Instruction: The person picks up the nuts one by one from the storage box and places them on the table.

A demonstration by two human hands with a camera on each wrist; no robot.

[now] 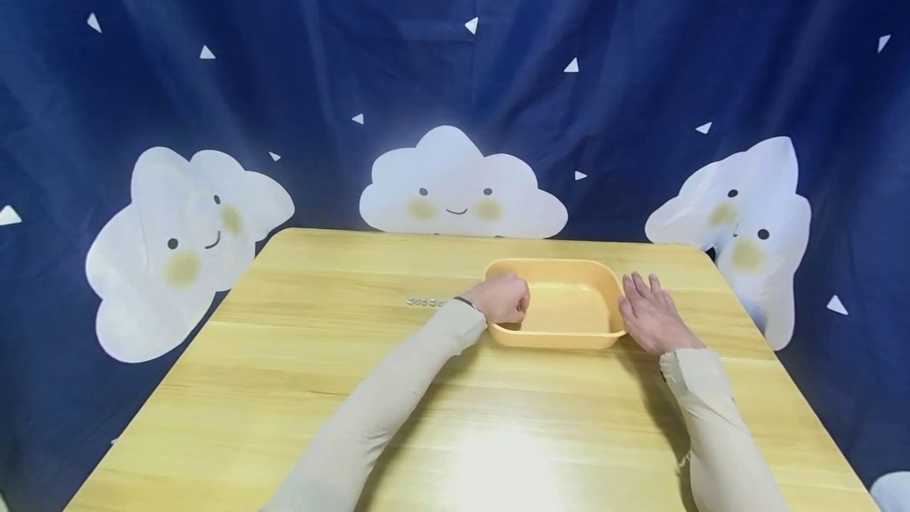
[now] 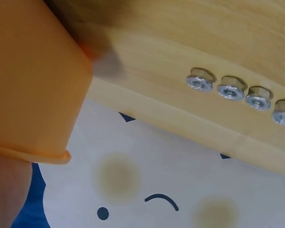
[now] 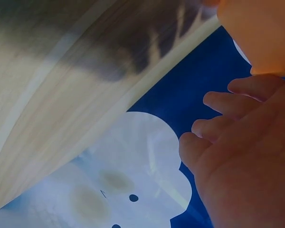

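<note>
An orange-yellow plastic tub [image 1: 569, 338] stands toward the far side of the table. My left hand [image 1: 503, 299] reaches over its left end, fingers curled down inside the rim; I cannot tell whether anything is in them. Only a bit of that hand [image 2: 7, 194] shows beyond the tub's outer wall [image 2: 33, 85] in the left wrist view. My right hand [image 1: 654, 313] lies flat by the tub's right end, fingers extended, index side right at the wall. Left of the tub, several silver flange nuts [image 2: 231, 89] form a row, partly covered by my left wrist in the head view.
The light wooden table [image 1: 298, 385] has rounded far corners. Close behind its far edge hangs a dark blue curtain [image 1: 320, 46] with smiling white clouds. Both sleeved forearms cross the table's near part, and a bright glare lies between them.
</note>
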